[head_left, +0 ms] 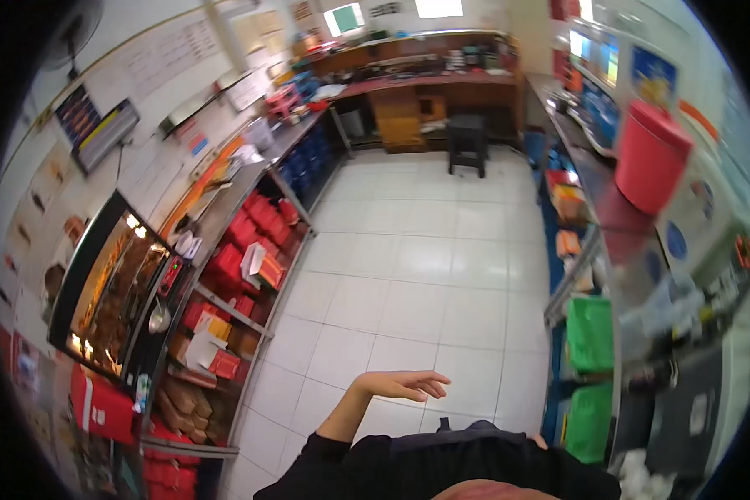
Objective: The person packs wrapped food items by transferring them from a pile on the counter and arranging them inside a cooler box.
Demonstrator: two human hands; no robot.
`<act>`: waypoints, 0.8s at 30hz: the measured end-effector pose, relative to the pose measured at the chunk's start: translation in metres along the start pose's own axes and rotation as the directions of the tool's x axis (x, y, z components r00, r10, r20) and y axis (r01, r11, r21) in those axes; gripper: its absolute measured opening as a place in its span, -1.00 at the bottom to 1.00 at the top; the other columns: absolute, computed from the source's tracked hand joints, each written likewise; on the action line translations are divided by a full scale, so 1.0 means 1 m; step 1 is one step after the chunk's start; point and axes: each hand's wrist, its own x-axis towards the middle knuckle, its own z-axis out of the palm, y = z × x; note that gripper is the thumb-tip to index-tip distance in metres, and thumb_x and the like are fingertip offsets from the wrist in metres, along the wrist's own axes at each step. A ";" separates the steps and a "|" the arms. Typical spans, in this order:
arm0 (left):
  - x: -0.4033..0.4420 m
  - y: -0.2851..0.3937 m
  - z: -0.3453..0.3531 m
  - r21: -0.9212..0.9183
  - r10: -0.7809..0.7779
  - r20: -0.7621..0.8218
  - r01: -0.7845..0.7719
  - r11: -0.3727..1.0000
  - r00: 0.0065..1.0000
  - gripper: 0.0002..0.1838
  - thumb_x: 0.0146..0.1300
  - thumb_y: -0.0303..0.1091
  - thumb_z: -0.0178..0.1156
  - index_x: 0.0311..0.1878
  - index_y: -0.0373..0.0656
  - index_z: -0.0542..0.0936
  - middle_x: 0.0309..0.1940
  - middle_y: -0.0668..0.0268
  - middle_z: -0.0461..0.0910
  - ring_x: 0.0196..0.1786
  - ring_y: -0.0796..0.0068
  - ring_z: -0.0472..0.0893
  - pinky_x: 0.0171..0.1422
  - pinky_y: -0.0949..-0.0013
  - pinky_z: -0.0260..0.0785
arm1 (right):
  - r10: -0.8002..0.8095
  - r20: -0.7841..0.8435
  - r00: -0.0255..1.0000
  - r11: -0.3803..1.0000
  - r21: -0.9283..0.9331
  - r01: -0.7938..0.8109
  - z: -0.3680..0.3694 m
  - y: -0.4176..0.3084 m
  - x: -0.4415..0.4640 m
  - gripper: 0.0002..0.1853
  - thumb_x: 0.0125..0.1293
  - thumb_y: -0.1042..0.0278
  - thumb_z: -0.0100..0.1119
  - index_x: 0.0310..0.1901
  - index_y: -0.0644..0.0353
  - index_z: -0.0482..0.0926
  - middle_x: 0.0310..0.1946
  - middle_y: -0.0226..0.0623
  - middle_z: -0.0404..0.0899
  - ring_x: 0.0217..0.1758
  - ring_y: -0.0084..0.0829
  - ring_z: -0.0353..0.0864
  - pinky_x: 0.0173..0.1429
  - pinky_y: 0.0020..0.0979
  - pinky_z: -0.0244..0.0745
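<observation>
My left hand (404, 385) is held out in front of my body above the tiled floor (425, 292), with its fingers loosely apart and nothing in it. A small patch of skin (539, 441), perhaps part of my right hand, shows at the edge of my dark clothing; its fingers are hidden. Neither hand touches any object that I can see.
On the left stand a lit food warmer (112, 292) and shelves with red boxes (229, 262). The right counter (621, 242) bears a pink bucket (652, 158); green crates (590, 333) are below. A dark stool (467, 142) stands at the far desk (400, 108).
</observation>
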 end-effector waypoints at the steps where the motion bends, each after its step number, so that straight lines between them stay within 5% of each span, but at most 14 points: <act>1: 0.000 -0.003 -0.029 0.049 -0.037 0.019 0.036 0.998 0.999 -0.32 0.36 -0.15 0.13 0.44 -0.15 0.12 0.25 0.10 0.38 0.34 0.32 0.33 0.39 0.17 0.18 | 0.026 -0.021 0.999 0.998 0.055 -0.025 -0.014 -0.023 0.002 -0.54 0.35 -0.08 -0.07 -0.11 0.18 0.57 -0.16 -0.10 0.58 -0.05 -0.09 0.53 0.05 -0.13 0.39; 7: -0.001 -0.037 -0.253 0.056 -0.008 -0.003 0.008 0.998 1.000 -0.36 0.36 -0.11 0.12 0.41 -0.15 0.18 0.17 0.12 0.46 0.26 0.33 0.42 0.36 0.26 0.22 | 0.036 -0.103 0.994 0.984 0.176 -0.018 -0.087 -0.162 0.061 -0.59 0.37 -0.01 -0.10 -0.19 0.20 0.55 -0.30 -0.13 0.56 -0.18 -0.13 0.53 -0.10 -0.16 0.40; 10: 0.015 -0.085 -0.379 -0.026 -0.216 -0.441 0.228 0.973 0.871 -0.35 0.28 -0.05 0.19 0.35 -0.12 0.28 0.05 0.22 0.54 0.14 0.40 0.48 0.21 0.29 0.33 | 0.026 -0.151 0.988 0.980 0.201 0.005 -0.136 -0.230 0.119 -0.61 0.38 0.02 -0.11 -0.23 0.21 0.53 -0.36 -0.15 0.55 -0.25 -0.15 0.53 -0.17 -0.17 0.41; 12: 0.035 -0.182 -0.461 0.067 -0.066 -0.725 0.166 0.984 0.686 -0.33 0.25 0.05 0.19 0.33 -0.08 0.31 -0.02 0.29 0.56 0.11 0.46 0.50 0.11 0.30 0.37 | -0.025 -0.201 0.979 0.982 0.177 0.061 -0.179 -0.280 0.163 -0.62 0.38 0.04 -0.12 -0.25 0.21 0.52 -0.41 -0.16 0.54 -0.29 -0.16 0.53 -0.22 -0.18 0.41; 14: 0.008 -0.164 -0.495 -0.308 -0.344 -0.723 0.166 0.937 0.599 -0.36 0.25 0.05 0.19 0.31 -0.05 0.33 -0.01 0.30 0.56 0.11 0.47 0.53 0.07 0.31 0.39 | -0.225 -0.307 0.925 0.973 -0.018 0.231 -0.219 -0.329 0.206 -0.63 0.39 0.07 -0.13 -0.28 0.22 0.51 -0.45 -0.17 0.53 -0.34 -0.17 0.53 -0.27 -0.19 0.41; 16: -0.023 -0.161 -0.520 -0.680 -0.430 -0.583 -0.124 0.723 0.689 -0.37 0.21 0.07 0.23 0.27 -0.05 0.39 -0.04 0.27 0.57 0.11 0.47 0.55 0.07 0.32 0.40 | -0.570 -0.406 0.714 0.820 -0.343 0.458 -0.270 -0.391 0.265 -0.64 0.40 0.09 -0.14 -0.31 0.22 0.51 -0.50 -0.18 0.52 -0.38 -0.18 0.53 -0.32 -0.20 0.41; 17: -0.040 -0.169 -0.534 -0.688 -0.444 -0.577 -0.114 0.717 0.686 -0.34 0.20 0.07 0.23 0.28 -0.06 0.37 0.04 0.22 0.53 0.14 0.37 0.53 0.11 0.29 0.39 | -0.646 -0.422 0.636 0.763 -0.330 0.557 -0.295 -0.425 0.308 -0.64 0.40 0.10 -0.15 -0.32 0.22 0.50 -0.52 -0.19 0.52 -0.40 -0.19 0.53 -0.34 -0.20 0.41; 18: -0.055 -0.178 -0.552 -0.694 -0.456 -0.571 -0.106 0.712 0.683 -0.32 0.20 0.07 0.24 0.30 -0.08 0.35 0.11 0.17 0.49 0.17 0.28 0.52 0.16 0.25 0.38 | -0.435 -0.170 0.884 0.732 0.505 0.457 -0.323 -0.472 0.404 -0.69 0.37 0.10 -0.10 -0.31 0.19 0.47 -0.53 -0.21 0.49 -0.46 -0.23 0.51 -0.41 -0.21 0.43; 19: -0.073 -0.188 -0.572 -0.697 -0.464 -0.565 -0.095 0.710 0.682 -0.29 0.19 0.08 0.25 0.31 -0.09 0.33 0.18 0.12 0.45 0.20 0.18 0.51 0.21 0.21 0.37 | -0.149 0.112 0.982 0.262 0.963 -0.070 -0.352 -0.523 0.493 -0.73 0.34 0.11 -0.05 -0.31 0.15 0.43 -0.53 -0.22 0.46 -0.51 -0.28 0.49 -0.48 -0.22 0.44; 20: -0.091 -0.204 -0.594 -0.554 -0.496 -0.626 0.104 0.826 0.602 -0.28 0.18 0.09 0.25 0.32 -0.06 0.32 0.22 0.14 0.44 0.20 0.20 0.52 0.20 0.19 0.37 | 0.008 -0.084 0.996 0.164 0.983 0.082 -0.377 -0.638 0.468 -0.74 0.23 0.12 0.18 -0.24 0.14 0.46 -0.43 -0.32 0.49 -0.36 -0.30 0.54 -0.33 -0.27 0.47; 22: -0.127 -0.244 -0.635 -0.211 -0.479 -0.751 0.524 0.826 0.454 -0.25 0.16 0.13 0.25 0.35 -0.01 0.30 0.28 0.17 0.41 0.20 0.24 0.53 0.20 0.13 0.37 | -0.132 -0.080 0.988 0.161 0.982 0.101 -0.418 -0.767 0.523 -0.74 0.22 0.07 0.20 -0.17 0.01 0.50 -0.33 -0.39 0.54 -0.25 -0.39 0.56 -0.24 -0.29 0.50; 24: -0.168 -0.270 -0.684 -0.347 -0.641 -0.679 0.613 0.710 0.359 -0.19 0.17 0.16 0.22 0.41 0.01 0.22 0.39 0.15 0.27 0.25 0.17 0.49 0.29 0.10 0.31 | -0.247 -0.083 0.965 0.282 0.947 0.154 -0.420 -0.876 0.546 -0.72 0.21 0.04 0.22 -0.14 -0.04 0.52 -0.32 -0.41 0.55 -0.22 -0.40 0.56 -0.17 -0.29 0.50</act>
